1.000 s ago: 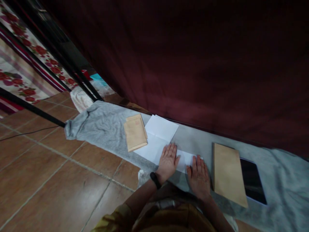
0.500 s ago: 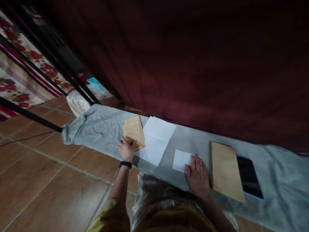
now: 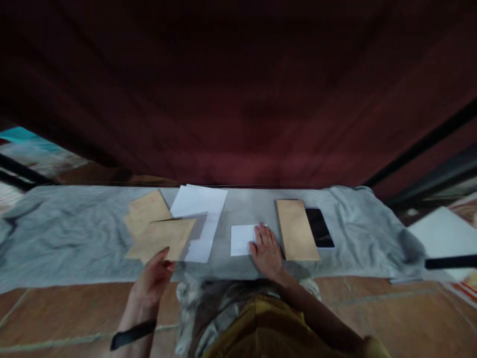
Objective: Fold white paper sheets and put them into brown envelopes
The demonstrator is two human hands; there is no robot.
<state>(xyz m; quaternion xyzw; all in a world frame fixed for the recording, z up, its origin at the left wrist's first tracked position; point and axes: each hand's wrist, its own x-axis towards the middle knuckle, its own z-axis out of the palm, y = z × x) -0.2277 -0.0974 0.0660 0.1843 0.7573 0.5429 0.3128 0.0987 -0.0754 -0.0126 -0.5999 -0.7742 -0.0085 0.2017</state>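
My left hand, a dark band on its wrist, pinches the near edge of a brown paper envelope and holds it raised. Under and behind it lies a loose pile of similar brown envelopes. White paper sheets lie just right of the pile, partly covered by the raised envelope. Flat on a folded white paper rests my right hand, its fingers stretched out over the paper's right side. A larger brown envelope stack lies to the right of that hand.
A black-screened tablet or phone lies partly beneath the larger brown stack. Grey cloth covers the long, narrow bench. Behind it hangs a dark red curtain; black metal bars stand at the sides, over a tiled floor.
My left hand has lifted one brown envelope off the pile and brought it rightward over the white sheets. My right hand stays on the folded paper. The view has turned to the right.
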